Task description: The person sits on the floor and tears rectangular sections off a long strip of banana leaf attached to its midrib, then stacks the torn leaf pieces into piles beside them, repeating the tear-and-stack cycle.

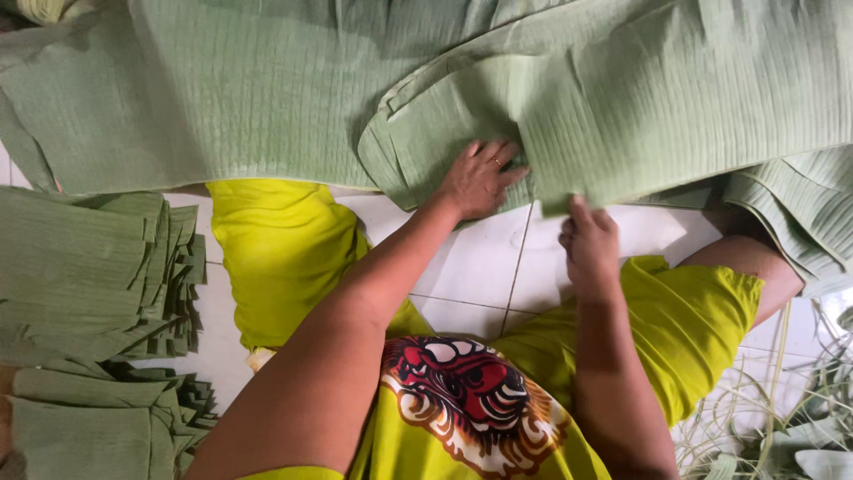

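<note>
Left hand (pixel 480 178) is pressing flat, fingers spread and released, on a folded banana leaf (pixel 569 116) lying across the white tiled floor (pixel 480 267). Right hand (pixel 588 240) is pinching the leaf's near edge. Cut leaf stacks (pixel 89 276) are lying at left.

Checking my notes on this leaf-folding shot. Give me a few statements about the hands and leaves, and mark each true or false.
1. The left hand lies flat on a folded green leaf. True.
2. The right hand pinches the edge of a green leaf sheet. True.
3. The cut leaf pieces are stacked on the person's right. False: they are stacked on the left.
4. The floor is bare wood. False: it is white tile.
5. A ring shows on the left hand. True.
</note>
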`<action>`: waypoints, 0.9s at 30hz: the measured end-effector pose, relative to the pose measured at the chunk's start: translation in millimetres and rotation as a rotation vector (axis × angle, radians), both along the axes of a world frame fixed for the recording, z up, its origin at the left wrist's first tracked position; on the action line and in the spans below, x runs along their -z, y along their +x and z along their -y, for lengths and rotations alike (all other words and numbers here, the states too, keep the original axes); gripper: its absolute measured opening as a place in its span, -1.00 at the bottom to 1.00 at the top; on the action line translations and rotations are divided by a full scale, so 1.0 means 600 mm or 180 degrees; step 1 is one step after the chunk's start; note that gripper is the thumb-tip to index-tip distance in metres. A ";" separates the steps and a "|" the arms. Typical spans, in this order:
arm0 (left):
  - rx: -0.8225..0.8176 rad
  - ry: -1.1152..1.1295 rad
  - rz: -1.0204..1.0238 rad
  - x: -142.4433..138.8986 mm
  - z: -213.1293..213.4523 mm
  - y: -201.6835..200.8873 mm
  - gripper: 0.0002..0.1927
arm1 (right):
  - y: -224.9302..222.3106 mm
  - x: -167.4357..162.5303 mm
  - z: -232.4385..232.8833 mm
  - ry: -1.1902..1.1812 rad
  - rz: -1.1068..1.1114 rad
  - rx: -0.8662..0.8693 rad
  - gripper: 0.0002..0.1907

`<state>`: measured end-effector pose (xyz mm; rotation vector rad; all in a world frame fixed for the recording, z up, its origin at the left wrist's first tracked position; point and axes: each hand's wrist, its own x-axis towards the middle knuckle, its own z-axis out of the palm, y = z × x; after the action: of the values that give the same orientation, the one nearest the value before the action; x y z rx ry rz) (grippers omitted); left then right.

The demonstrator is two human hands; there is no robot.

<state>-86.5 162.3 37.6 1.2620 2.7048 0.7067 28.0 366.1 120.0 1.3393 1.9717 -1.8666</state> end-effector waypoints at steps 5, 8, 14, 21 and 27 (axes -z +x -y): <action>-0.0165 -0.0237 0.0205 -0.031 0.011 -0.020 -0.26 | 0.114 -0.165 -0.035 -0.1107 -0.1847 0.0605 -0.74; -0.0265 -0.0792 0.0838 -0.031 0.022 -0.055 -0.17 | 0.150 -0.168 -0.017 -0.1411 -0.1408 0.0218 -0.77; -0.2011 0.2017 0.1340 0.003 0.057 -0.162 -0.28 | 0.107 -0.004 0.140 -0.2017 -0.0042 -0.0309 -0.76; -0.0520 -0.0173 -0.0029 -0.002 0.068 -0.107 -0.46 | 0.067 0.170 0.283 -0.1701 0.0430 -0.1044 -0.73; -0.0092 -0.0371 -0.0067 0.000 0.069 -0.080 -0.39 | 0.127 0.237 0.225 0.1282 -0.1189 -0.4127 -0.82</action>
<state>-134.5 120.7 37.6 1.2129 2.7414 0.5325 104.2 231.0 -22.4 -0.4043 2.4451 -1.0821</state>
